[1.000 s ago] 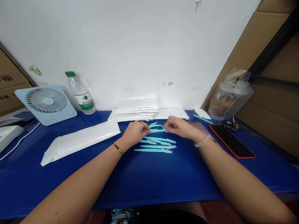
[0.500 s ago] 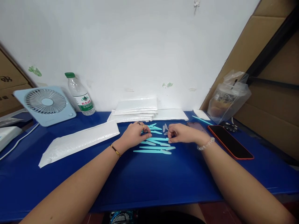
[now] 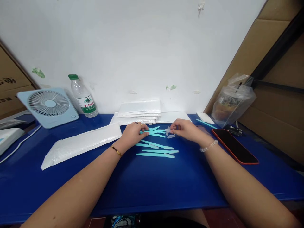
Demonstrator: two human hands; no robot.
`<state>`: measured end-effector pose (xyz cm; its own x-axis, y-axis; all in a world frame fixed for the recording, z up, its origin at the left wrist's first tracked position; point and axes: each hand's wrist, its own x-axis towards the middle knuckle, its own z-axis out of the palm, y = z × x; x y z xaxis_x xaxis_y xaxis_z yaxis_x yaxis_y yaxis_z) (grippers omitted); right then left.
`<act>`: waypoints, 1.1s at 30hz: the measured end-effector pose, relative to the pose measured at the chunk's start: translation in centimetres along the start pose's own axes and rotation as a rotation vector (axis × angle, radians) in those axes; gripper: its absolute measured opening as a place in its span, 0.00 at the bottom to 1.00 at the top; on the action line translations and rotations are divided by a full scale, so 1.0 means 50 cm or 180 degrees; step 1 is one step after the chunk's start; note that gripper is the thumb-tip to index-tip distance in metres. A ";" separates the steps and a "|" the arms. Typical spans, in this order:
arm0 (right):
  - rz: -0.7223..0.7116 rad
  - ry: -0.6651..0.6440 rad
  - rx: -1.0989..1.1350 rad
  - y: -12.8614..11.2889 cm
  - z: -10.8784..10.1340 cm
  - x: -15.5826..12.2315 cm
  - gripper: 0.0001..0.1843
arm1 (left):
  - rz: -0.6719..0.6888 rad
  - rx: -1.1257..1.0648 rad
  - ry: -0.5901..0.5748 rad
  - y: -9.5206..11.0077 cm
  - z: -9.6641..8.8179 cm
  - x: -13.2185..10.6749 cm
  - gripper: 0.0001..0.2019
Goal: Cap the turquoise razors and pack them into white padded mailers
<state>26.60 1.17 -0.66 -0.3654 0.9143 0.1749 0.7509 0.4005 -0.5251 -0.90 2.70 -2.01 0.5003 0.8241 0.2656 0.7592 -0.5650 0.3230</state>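
Observation:
Turquoise eyebrow razors (image 3: 155, 155) lie in a loose group on the blue table, some parallel and others crossed at the back. My left hand (image 3: 134, 133) is at the left end of the back ones, thumb and fingers closed on the handle of an eyebrow razor (image 3: 150, 132) pointing right. Across from it, my right hand (image 3: 184, 129) is pinched beside small translucent blade caps (image 3: 171, 136). Its fingertips appear to hold one of these caps, though they partly hide it.
White padded mailers (image 3: 140, 109) are stacked against the wall, and another padded mailer (image 3: 83, 144) lies left. A fan (image 3: 50, 104) and water bottle (image 3: 85, 101) stand back left. To the right are a phone (image 3: 234, 145), a bagged drink cup (image 3: 229, 101) and another razor (image 3: 206, 123).
Both hands have moved slightly toward the wall, from the middle razors to the back ones. My right hand has gone from a razor's tip to the translucent caps.

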 end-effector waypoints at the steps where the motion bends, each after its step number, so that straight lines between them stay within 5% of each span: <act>1: -0.0081 -0.0193 0.0029 -0.010 0.000 -0.004 0.14 | 0.0109 -0.0048 -0.0032 0.005 -0.001 -0.002 0.12; 4: -0.0309 -0.0913 0.0070 -0.040 0.009 -0.016 0.15 | 0.0473 -0.0110 -0.0322 0.023 -0.002 -0.007 0.11; 7: -0.0358 -0.1200 -0.0028 -0.054 0.021 -0.020 0.13 | 0.0615 -0.0108 -0.0607 0.035 -0.002 -0.010 0.10; 11: -0.0304 -0.1062 -0.0037 -0.047 0.021 -0.017 0.11 | 0.0552 -0.0145 -0.0699 0.032 -0.001 -0.007 0.10; 17: 0.0053 0.0017 -0.0078 -0.004 0.003 -0.001 0.11 | -0.0067 -0.0095 -0.0048 0.009 -0.008 0.002 0.10; 20: -0.0010 0.0231 -0.0191 -0.003 0.002 0.001 0.10 | 0.0038 -0.0198 0.0007 0.009 -0.017 -0.001 0.12; 26: -0.0248 -0.0110 -0.0066 -0.051 0.016 -0.012 0.12 | 0.0626 0.0049 -0.0975 0.019 -0.028 -0.011 0.11; 33: -0.0463 -0.0689 0.0496 -0.093 0.054 -0.017 0.14 | 0.0552 0.0021 -0.0569 0.041 -0.011 -0.010 0.11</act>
<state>21.95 -1.60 -0.60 -0.5843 0.8071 0.0847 0.5947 0.4969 -0.6320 0.19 1.08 -0.99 0.6887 0.7091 0.1515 0.6579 -0.6989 0.2804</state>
